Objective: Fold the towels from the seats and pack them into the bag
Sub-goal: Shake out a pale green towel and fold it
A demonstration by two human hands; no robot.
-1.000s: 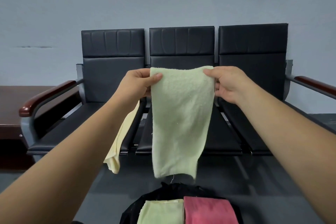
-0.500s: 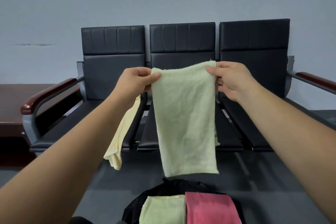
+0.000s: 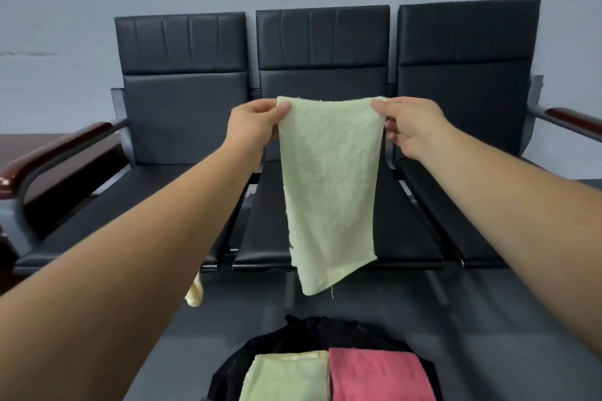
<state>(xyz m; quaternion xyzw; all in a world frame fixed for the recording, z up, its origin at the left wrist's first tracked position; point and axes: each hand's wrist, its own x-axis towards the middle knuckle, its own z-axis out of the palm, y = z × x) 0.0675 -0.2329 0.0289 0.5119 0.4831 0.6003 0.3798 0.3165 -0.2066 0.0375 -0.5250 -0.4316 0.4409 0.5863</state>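
Our left hand (image 3: 255,127) and right hand (image 3: 415,128) each pinch a top corner of the towel (image 3: 329,189), hanging mid-frame above the bag (image 3: 309,332).

One head-worn camera, my only view.
I look forward and down from close range: the row of seats (image 3: 182,114) faces me straight ahead, and the bag (image 3: 312,332) lies at the bottom edge.

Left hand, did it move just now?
Yes, slightly right. The left hand now grips the green towel inside the left edge of the middle backrest; earlier its grip lined up with that edge.
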